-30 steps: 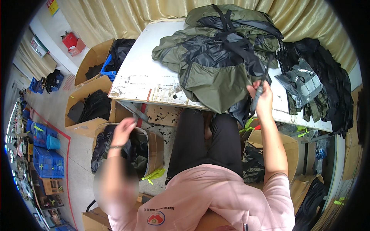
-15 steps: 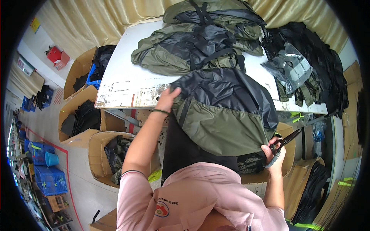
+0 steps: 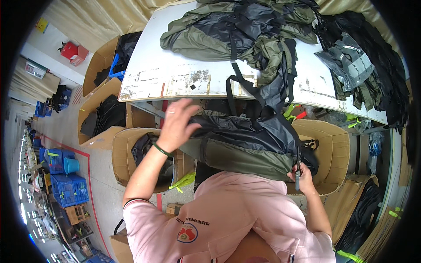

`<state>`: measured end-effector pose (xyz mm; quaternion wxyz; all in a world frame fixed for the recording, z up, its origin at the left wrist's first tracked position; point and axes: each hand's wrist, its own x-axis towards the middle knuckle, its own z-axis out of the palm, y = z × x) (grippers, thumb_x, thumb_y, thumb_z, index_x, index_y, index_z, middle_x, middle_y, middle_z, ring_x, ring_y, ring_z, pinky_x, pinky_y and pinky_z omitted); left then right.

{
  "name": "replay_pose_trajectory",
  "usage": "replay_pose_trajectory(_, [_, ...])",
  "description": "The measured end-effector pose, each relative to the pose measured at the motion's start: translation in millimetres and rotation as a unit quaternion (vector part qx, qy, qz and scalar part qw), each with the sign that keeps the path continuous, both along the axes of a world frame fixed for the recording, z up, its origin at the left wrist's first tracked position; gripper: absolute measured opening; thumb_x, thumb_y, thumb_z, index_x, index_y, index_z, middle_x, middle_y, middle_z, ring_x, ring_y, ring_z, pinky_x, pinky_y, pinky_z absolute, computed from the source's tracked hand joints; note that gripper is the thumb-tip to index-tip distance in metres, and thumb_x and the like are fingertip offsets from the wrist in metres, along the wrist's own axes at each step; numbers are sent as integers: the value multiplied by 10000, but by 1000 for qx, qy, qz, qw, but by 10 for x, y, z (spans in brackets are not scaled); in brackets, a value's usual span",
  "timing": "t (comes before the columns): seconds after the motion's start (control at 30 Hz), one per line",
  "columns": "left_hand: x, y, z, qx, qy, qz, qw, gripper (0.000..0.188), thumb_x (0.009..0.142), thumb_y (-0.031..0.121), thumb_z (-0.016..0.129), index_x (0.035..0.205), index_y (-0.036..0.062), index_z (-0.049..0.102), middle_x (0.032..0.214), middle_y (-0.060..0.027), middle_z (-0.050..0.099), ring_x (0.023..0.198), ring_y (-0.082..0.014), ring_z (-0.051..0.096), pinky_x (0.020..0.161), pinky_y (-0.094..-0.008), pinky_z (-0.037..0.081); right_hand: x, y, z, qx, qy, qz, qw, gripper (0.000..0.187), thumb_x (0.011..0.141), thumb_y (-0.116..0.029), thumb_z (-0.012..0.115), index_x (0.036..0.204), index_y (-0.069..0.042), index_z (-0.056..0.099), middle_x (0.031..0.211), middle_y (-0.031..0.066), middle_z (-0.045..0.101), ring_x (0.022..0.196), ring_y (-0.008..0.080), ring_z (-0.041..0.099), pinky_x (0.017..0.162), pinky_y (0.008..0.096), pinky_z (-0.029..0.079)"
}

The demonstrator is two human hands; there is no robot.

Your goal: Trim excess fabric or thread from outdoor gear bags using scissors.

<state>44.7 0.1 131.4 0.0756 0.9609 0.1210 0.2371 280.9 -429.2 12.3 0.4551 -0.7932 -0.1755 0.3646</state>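
A black and olive nylon bag (image 3: 245,153) lies across my lap, below the table's front edge. My left hand (image 3: 175,125) is raised over its left end, fingers spread and nothing in them. At the bag's right end my right hand (image 3: 302,175) is closed on its olive edge. The same hand keeps hold of the scissors (image 3: 297,180); their grey-wrapped handle shows, and the blades are hidden or hard to make out. Black straps (image 3: 239,79) run from the bag up onto the tabletop, beside more olive and black bags (image 3: 219,37).
The white table (image 3: 144,74) has a worn front edge. Black pieces and a clear plastic bag (image 3: 346,61) hang over its right side. Cardboard boxes stand below, one (image 3: 333,153) at my right, others (image 3: 120,153) at my left. Blue crates (image 3: 69,190) are on the floor far left.
My left hand has let go of the bag and risen open. The bag has dropped lower and folded toward my lap, and straps now trail from the table. My right hand has turned the scissors downward.
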Motion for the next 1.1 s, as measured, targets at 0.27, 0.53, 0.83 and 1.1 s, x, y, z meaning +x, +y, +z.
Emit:
replay_pose_trajectory(0.27, [-70, -19, -560, -317, 239, -201, 896, 330, 724, 282, 772, 905, 37, 646, 926, -110, 620, 965, -301, 567, 839, -388, 447, 153, -22, -49, -13, -58, 51, 997, 300, 728, -5, 773, 784, -69, 484, 713, -12, 485, 691, 88, 431, 634, 254, 416])
replay_pose_trajectory(0.53, [-355, -63, -523, -512, 150, -94, 840, 222, 723, 46, 772, 840, 43, 583, 808, -9, 573, 764, -108, 532, 719, -252, 444, 253, 208, 317, -64, -121, 101, 985, 346, 711, -104, 820, 819, -35, 499, 706, 31, 509, 674, 110, 440, 638, 285, 439])
replay_pose_trajectory(0.83, [-93, -285, -305, -611, 135, -66, 777, 220, 763, 53, 757, 881, 37, 572, 803, 33, 542, 753, -49, 489, 678, -211, 420, 224, 1223, 1203, 3, -390, 315, 865, 542, 590, -373, 854, 894, -7, 595, 860, 146, 582, 830, 347, 589, 714, 427, 483])
replay_pose_trajectory(1.1, [-4, -357, -295, -636, 132, -106, 753, 194, 786, 68, 737, 883, 49, 571, 815, 60, 522, 756, -28, 451, 677, -193, 378, -55, 1936, 1207, 20, -399, 449, 799, 558, 620, -446, 804, 841, 18, 587, 869, 180, 585, 889, 365, 589, 775, 428, 480])
